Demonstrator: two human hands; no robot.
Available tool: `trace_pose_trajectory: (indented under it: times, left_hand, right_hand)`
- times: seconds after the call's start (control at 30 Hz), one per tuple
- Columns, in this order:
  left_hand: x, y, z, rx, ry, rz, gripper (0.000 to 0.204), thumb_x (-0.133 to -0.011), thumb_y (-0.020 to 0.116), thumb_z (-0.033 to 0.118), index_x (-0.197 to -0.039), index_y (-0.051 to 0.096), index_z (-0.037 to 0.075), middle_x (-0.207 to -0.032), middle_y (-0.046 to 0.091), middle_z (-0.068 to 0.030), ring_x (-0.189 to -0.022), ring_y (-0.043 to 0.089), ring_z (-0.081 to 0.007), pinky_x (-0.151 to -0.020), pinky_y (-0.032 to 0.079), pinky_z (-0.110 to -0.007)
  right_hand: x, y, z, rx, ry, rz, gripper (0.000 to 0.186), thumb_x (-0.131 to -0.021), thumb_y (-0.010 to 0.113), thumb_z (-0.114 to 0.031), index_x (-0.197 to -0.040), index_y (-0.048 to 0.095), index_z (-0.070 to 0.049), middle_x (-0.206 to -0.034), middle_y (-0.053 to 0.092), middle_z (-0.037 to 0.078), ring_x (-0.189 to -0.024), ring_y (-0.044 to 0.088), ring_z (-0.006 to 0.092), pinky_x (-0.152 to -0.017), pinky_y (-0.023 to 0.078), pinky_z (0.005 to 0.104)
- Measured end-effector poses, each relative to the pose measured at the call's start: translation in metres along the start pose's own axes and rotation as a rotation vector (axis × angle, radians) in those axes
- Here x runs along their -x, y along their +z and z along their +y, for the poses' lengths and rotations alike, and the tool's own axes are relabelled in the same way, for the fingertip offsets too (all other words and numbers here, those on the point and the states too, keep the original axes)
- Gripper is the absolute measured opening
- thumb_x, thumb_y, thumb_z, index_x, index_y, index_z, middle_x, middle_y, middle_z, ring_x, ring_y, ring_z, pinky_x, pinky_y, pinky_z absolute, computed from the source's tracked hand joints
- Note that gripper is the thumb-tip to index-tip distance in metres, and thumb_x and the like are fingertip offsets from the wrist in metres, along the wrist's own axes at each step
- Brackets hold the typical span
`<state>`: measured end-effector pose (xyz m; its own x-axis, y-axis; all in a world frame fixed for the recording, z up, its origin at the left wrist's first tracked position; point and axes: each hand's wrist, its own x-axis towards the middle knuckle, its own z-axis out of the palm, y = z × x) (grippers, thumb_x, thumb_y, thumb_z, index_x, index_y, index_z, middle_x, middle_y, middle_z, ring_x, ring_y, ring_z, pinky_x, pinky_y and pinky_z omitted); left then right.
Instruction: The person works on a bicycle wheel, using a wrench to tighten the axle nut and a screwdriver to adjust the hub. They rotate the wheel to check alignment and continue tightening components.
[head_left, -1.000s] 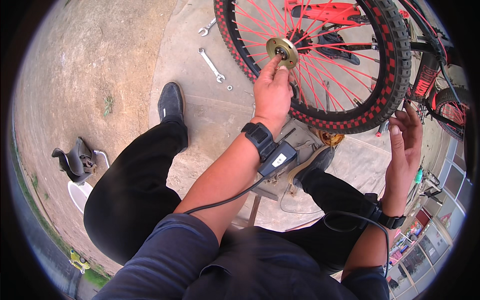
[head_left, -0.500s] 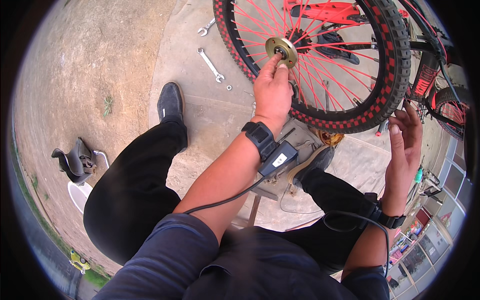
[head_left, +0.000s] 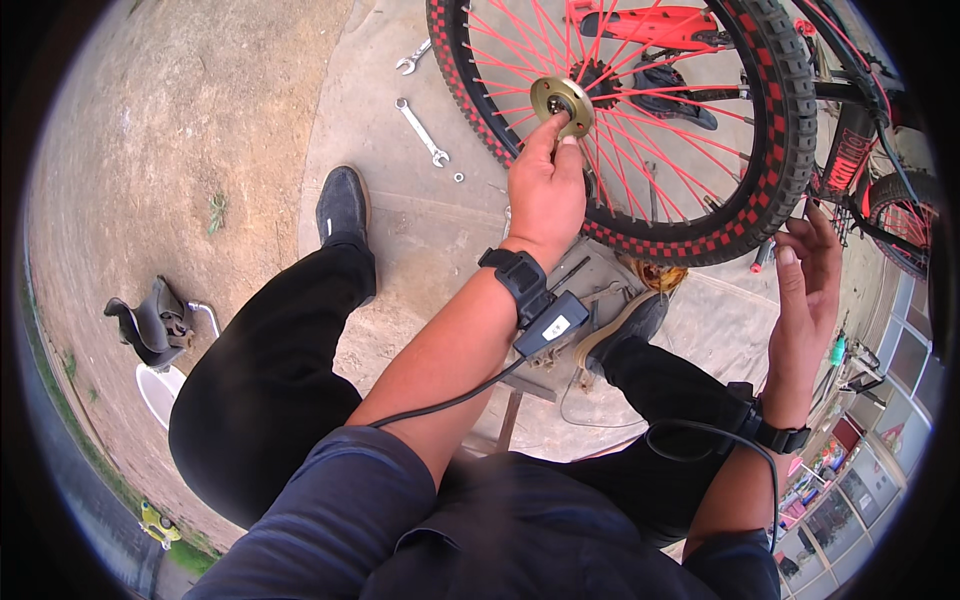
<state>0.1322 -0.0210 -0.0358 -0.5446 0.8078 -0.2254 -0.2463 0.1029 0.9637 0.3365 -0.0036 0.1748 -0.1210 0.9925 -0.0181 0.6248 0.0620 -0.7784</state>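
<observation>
A bicycle wheel (head_left: 783, 150) with red spokes and a black-and-red checkered tyre fills the upper right. At its centre, the brass-coloured hub flange (head_left: 545, 93) faces me. My left hand (head_left: 545, 195) has its index fingertip in the hub's middle and its thumb at the flange's lower edge. The other fingers look curled and are mostly hidden. My right hand (head_left: 810, 270) is raised just below and right of the tyre, fingers apart and slightly bent, with nothing visible in it. Whether its fingertips touch the bicycle, I cannot tell.
Two wrenches (head_left: 423, 133) and a nut (head_left: 459, 177) lie on the concrete left of the wheel. Small tools (head_left: 603, 293) lie by my right shoe (head_left: 625, 325). The bicycle frame (head_left: 850, 150) stands at the right. A black saddle-like part (head_left: 150, 325) rests far left.
My left index finger has shifted slightly around the hub's middle. The wheel and right hand have barely moved.
</observation>
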Motion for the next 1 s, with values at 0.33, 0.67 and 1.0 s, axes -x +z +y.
trace_pose_trajectory:
  times: [0.33, 0.67, 1.0]
  left_hand:
    - [-0.007, -0.006, 0.039, 0.531, -0.46, 0.022, 0.035, -0.104, 0.049, 0.016, -0.135, 0.054, 0.001, -0.084, 0.059, -0.0026, -0.058, 0.049, -0.0068, -0.048, 0.038, -0.023]
    - [-0.006, -0.006, 0.043, 0.61, -0.499, -0.018, 0.036, -0.104, 0.048, 0.016, -0.138, 0.05, 0.001, -0.086, 0.06, -0.0034, -0.058, 0.049, -0.0068, -0.047, 0.034, -0.023]
    - [-0.004, -0.001, 0.042, 0.552, -0.477, 0.017, 0.045, -0.102, 0.049, 0.014, -0.145, 0.045, -0.001, -0.086, 0.062, -0.0049, -0.056, 0.049, -0.0078, -0.047, 0.035, -0.023]
  right_hand:
    - [-0.001, -0.002, 0.004, 0.005, -0.009, -0.005, 0.057, -0.096, 0.068, -0.016, -0.146, 0.045, 0.002, -0.129, 0.054, 0.01, -0.111, 0.054, 0.0166, -0.103, 0.042, 0.0316]
    - [-0.001, 0.0, 0.003, 0.009, -0.011, 0.002, 0.057, -0.097, 0.067, -0.015, -0.146, 0.045, 0.002, -0.13, 0.054, 0.011, -0.111, 0.054, 0.0164, -0.103, 0.042, 0.0314]
    - [-0.001, 0.0, 0.002, 0.016, -0.006, 0.001, 0.056, -0.097, 0.066, -0.014, -0.146, 0.046, 0.002, -0.13, 0.054, 0.011, -0.111, 0.054, 0.0164, -0.104, 0.042, 0.0316]
